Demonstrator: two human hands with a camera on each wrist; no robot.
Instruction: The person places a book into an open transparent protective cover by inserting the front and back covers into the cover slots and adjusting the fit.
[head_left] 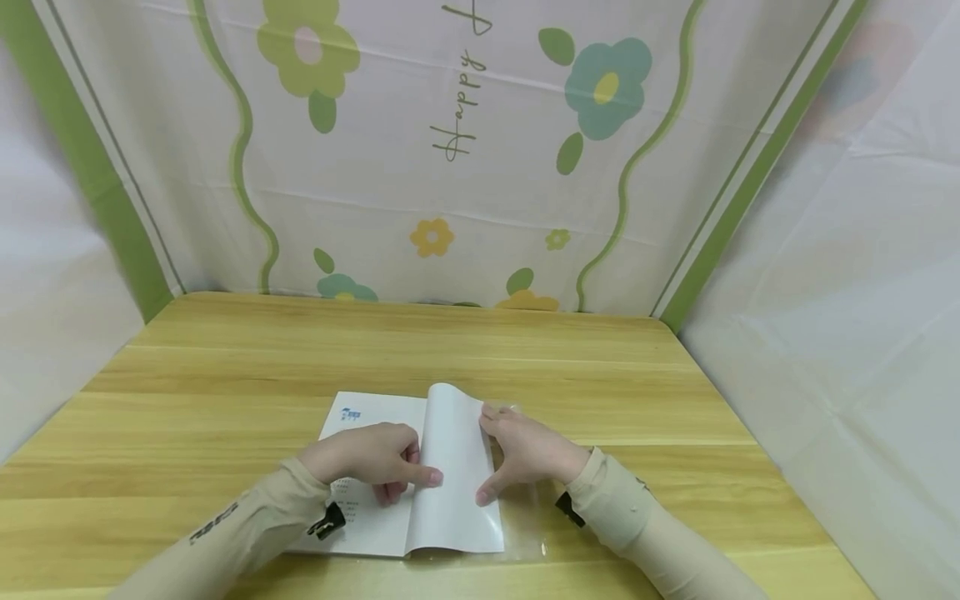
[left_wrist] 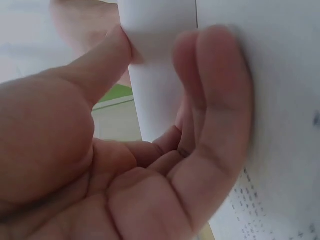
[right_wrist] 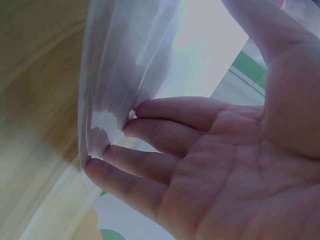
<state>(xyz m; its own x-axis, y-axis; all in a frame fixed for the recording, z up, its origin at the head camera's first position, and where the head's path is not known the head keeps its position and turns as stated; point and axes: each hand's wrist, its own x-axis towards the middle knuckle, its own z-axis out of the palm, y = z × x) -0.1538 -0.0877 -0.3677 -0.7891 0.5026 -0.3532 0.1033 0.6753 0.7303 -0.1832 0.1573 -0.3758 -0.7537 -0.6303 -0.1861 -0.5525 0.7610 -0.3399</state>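
Observation:
A white booklet (head_left: 375, 533) with small blue print lies on the table, and its front cover (head_left: 457, 467) is lifted into a curve toward the right. Clear plastic film (right_wrist: 107, 75) shows along that cover's free side. My left hand (head_left: 378, 458) is over the printed page, its bent fingers (left_wrist: 220, 90) at the page and its straight thumb touching the curved cover near the fold. At the right, my right hand (head_left: 525, 450) has its extended fingertips (right_wrist: 112, 150) at the plastic film's edge, while its thumb tip overlaps the cover's right side in the head view.
The booklet sits near the front of a wooden table (head_left: 420, 342). A flower-patterned cloth (head_left: 450, 192) hangs behind the table's far edge, and pale cloth sides (head_left: 832, 358) rise at left and right. Beige sleeves (head_left: 255, 525) with black wrist straps cover both forearms.

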